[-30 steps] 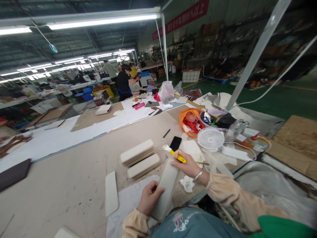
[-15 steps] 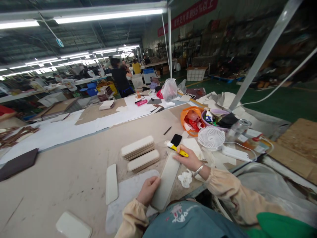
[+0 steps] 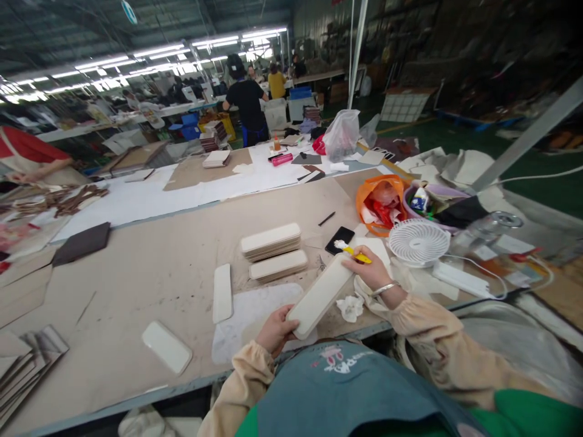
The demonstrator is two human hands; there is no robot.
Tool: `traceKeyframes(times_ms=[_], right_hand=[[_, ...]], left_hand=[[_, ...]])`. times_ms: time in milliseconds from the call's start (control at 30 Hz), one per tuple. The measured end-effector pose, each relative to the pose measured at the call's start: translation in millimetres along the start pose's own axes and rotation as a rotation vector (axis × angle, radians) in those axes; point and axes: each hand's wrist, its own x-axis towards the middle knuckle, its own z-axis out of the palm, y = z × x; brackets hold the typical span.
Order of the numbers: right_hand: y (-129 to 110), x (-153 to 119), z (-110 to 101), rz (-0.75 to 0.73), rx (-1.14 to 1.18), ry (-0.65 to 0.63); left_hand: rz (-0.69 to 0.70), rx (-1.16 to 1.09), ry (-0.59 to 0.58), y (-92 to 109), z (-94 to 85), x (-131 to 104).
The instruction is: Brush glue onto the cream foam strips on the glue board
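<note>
A long cream panel with rounded corners (image 3: 320,296) is held tilted near the table's front edge. My left hand (image 3: 277,329) grips its lower left end, thumb on top. At its upper right end, my right hand (image 3: 370,270) is closed round a yellow-handled brush (image 3: 361,257) and touches the panel too. The brush's whitish bristles point left, over a black phone (image 3: 339,240). Two stacks of similar panels, a taller one (image 3: 271,241) and a lower one (image 3: 279,266), lie behind. Single panels (image 3: 223,293) (image 3: 167,347) rest to the left. A pale sheet (image 3: 255,309) lies partly under my left hand.
A white fan (image 3: 419,243), an orange bag (image 3: 380,203) and a clear jar (image 3: 492,233) stand at the right. Crumpled paper (image 3: 350,308) lies near my right wrist. Folded pieces (image 3: 27,370) are at the left. Other people work farther back.
The camera view has swung left and down. The held panel is now turned flatter, its ends nearer level. Both hands still grip it, and the brush remains in my right hand.
</note>
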Motion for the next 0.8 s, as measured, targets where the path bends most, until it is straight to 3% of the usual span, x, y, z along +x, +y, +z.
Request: traceKeyframes(times_ms=[567, 800], right_hand=[[29, 5, 21, 0.093, -0.008, -0.049], [37, 7, 37, 0.104, 0.028, -0.067]], left_hand=[[-0.035, -0.129, -0.078, 9, -18.8, -2], [-0.029, -0.189, -0.038, 12, -30.5, 2]])
